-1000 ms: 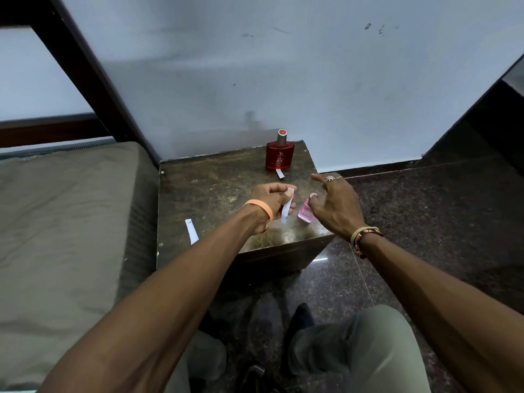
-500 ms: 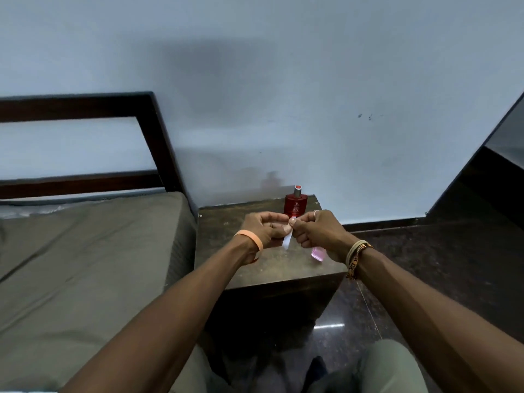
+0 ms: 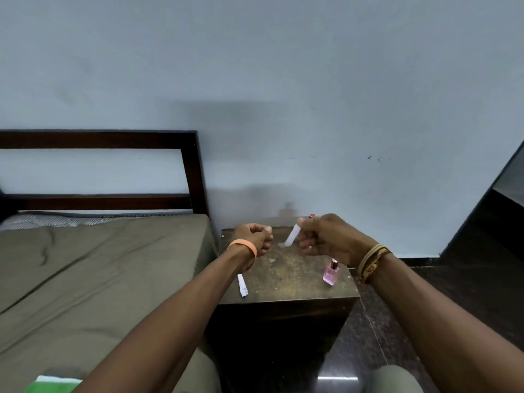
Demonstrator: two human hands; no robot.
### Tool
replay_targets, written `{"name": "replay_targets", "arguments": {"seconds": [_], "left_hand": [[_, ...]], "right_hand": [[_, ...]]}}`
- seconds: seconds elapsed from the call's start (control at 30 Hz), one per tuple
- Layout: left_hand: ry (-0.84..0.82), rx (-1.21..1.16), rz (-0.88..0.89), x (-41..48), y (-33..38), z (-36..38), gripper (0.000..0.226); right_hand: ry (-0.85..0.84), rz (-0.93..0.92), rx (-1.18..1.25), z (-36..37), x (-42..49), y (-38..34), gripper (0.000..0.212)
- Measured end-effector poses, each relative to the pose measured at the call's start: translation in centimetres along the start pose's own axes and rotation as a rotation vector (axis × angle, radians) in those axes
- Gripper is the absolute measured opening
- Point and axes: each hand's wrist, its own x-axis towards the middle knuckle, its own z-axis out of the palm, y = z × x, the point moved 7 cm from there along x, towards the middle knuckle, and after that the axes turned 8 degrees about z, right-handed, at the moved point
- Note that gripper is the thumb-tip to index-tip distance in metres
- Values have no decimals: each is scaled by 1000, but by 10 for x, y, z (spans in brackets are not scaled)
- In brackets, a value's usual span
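Observation:
My right hand [image 3: 329, 236] pinches a white paper strip [image 3: 292, 236] by its top end, above the dark bedside stand [image 3: 286, 276]. To its left, my left hand [image 3: 253, 239] is curled into a loose fist with an orange band at the wrist and nothing visible in it. A small pink perfume bottle [image 3: 331, 272] stands near the stand's right front corner. Behind my right hand is a red perfume bottle, mostly hidden, with only its cap [image 3: 312, 216] showing. More white paper strips [image 3: 242, 285] lie at the stand's left front.
A bed with an olive sheet [image 3: 99, 279] and a dark wooden headboard [image 3: 192, 171] adjoins the stand on the left. A pale wall rises behind. Dark polished floor [image 3: 467, 302] stretches to the right. A green item [image 3: 54, 385] lies on the bed near the bottom edge.
The strip passed from my left hand to my right. Both hands pinched it together half a second ago, then they parted. The view tilted upward.

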Motion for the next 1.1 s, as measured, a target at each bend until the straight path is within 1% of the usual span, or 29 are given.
{"name": "replay_targets", "arguments": {"seconds": [0.03,0.07,0.1,0.17,0.2,0.23,0.27,0.3,0.33,0.37,0.43,0.47,0.5,0.53,0.6,0.63,0.67,0.77,0.8,0.83,0.87,0.9,0.93,0.97,1.0,1.03,1.07,1.1], "left_hand": [[4,15,7,0,3,-1,15],[8,34,12,1,4,-2,15],[9,48,18,1,6,-2,15],[9,69,29,3,9,-2,12],[7,79,43,4,11,0,11],[9,89,58,4,13,1,9],[15,98,73,4,15,2,9],[21,106,91,4,16,3,9],[23,114,106,4,17,3,7],[25,126,123,4,17,3,4],[33,187,164,5,17,2,5],[34,224,186,6,17,1,3],[33,249,206,7,17,1,3],[31,266,221,9,17,1,5],[34,290,243,10,18,0,7],[38,293,250,9,18,-1,8],[44,294,258,9,20,-1,9],[43,327,280,3,30,-1,7],[45,335,289,3,33,-1,5],[50,346,298,3,36,-1,5],[57,361,307,4,39,-2,5],[59,374,314,5,41,-2,5],[59,383,322,7,42,-3,5],[61,396,324,7,43,-4,4],[64,414,326,8,44,-4,4],[65,432,331,8,44,-5,4],[64,442,338,7,45,-4,4],[62,446,343,6,47,-4,4]], "right_hand": [[-74,14,158,2,-5,-6,26],[-112,24,227,3,-8,-10,25],[-84,38,199,2,-10,-10,26],[49,17,-114,0,-12,-4,27],[109,-8,-226,-2,-17,-4,26],[101,-20,-236,-2,-18,-4,26],[43,-12,-140,0,-19,-5,25],[-43,2,56,2,-21,-8,22],[-92,2,175,3,-24,-13,20],[-84,-10,190,0,-23,-15,19],[60,-52,-87,-7,-22,-13,18],[103,-73,-174,-6,-24,-13,17],[113,-87,-164,-5,-25,-14,16],[84,-89,-80,-4,-26,-16,15],[-52,-78,201,-2,-29,-24,14],[-86,-71,269,-1,-28,-27,14],[-69,-56,237,-1,-27,-25,14],[149,-64,-226,-6,-21,-11,15],[179,-92,-299,-6,-22,-12,16],[154,-117,-259,-4,-22,-15,16],[77,-125,-128,-1,-26,-22,16],[-6,-117,51,1,-27,-27,16],[-45,-102,143,1,-28,-31,15],[-11,-91,124,-3,-23,-30,15],[81,-83,-39,-8,-21,-25,16],[196,-86,-298,-12,-21,-22,17],[249,-85,-498,-11,-24,-18,18],[271,-108,-614,-10,-23,-14,19]]}}
